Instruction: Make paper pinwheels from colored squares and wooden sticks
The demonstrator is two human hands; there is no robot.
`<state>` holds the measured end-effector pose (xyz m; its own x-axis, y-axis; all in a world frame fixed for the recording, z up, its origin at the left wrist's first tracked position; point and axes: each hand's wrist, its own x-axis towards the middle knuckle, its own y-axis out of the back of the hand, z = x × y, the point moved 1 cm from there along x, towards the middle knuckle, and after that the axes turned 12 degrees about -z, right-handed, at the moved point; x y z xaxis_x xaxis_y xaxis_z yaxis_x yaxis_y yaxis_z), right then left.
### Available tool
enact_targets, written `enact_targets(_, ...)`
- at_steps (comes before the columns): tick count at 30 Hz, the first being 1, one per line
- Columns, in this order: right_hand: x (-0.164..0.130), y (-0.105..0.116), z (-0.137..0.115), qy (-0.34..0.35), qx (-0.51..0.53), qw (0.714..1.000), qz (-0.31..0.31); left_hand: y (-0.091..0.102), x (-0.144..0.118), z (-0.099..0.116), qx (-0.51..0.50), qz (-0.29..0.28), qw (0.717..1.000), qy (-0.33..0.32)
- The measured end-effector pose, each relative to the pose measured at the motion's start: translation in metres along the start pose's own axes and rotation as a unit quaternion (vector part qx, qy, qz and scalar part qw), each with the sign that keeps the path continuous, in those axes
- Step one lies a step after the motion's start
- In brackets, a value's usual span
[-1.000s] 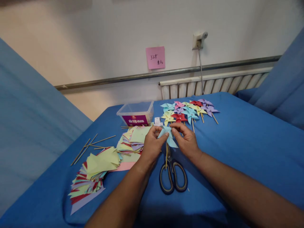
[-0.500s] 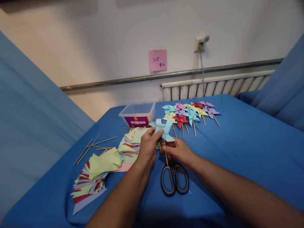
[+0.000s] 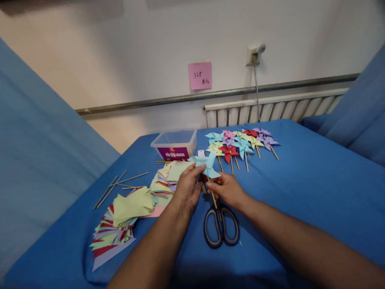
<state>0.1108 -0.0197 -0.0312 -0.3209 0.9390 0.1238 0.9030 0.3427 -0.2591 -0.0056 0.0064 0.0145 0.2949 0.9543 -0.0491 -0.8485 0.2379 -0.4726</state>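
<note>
Left hand (image 3: 187, 185) pinches the light-blue pinwheel (image 3: 211, 163) by its paper, above the tabletop (image 3: 300, 180); its stick (image 3: 213, 196) slants near and slightly right, toward the scissors (image 3: 221, 229); the right hand (image 3: 227, 188), nearer the stick, grips it from the right.

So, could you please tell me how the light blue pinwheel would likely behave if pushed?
The light blue pinwheel is probably light, being folded paper on a thin stick. Its blades would likely bend or crease, looking sheet-thin. The stick should feel stiffer, since it looks straight and wooden.
</note>
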Motion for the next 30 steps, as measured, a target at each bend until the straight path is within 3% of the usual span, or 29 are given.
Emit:
enact_targets(10, 0.003, 0.004, 0.004, -0.022, -0.013, 0.999, 0.024, 0.000, 0.002, -0.003, -0.014, 0.030, 0.999, 0.009)
enact_targets(15, 0.005, 0.009, 0.004, -0.030, -0.008, 0.997, 0.077, 0.001, 0.004, -0.003, -0.039, 0.038, 0.998, 0.017)
enact_targets(21, 0.010, 0.023, -0.003, 0.018, -0.080, 0.986, 0.147, 0.002, 0.006, 0.002, -0.045, 0.040, 0.997, 0.046)
enact_targets(25, 0.010, 0.049, -0.008, 0.038, -0.121, 0.968, 0.217, 0.002, 0.006, 0.003, -0.012, 0.048, 0.997, 0.057)
enact_targets(30, -0.001, 0.115, -0.010, 0.026, -0.206, 0.926, 0.315, 0.001, 0.006, 0.003, 0.007, 0.036, 0.998, 0.057)
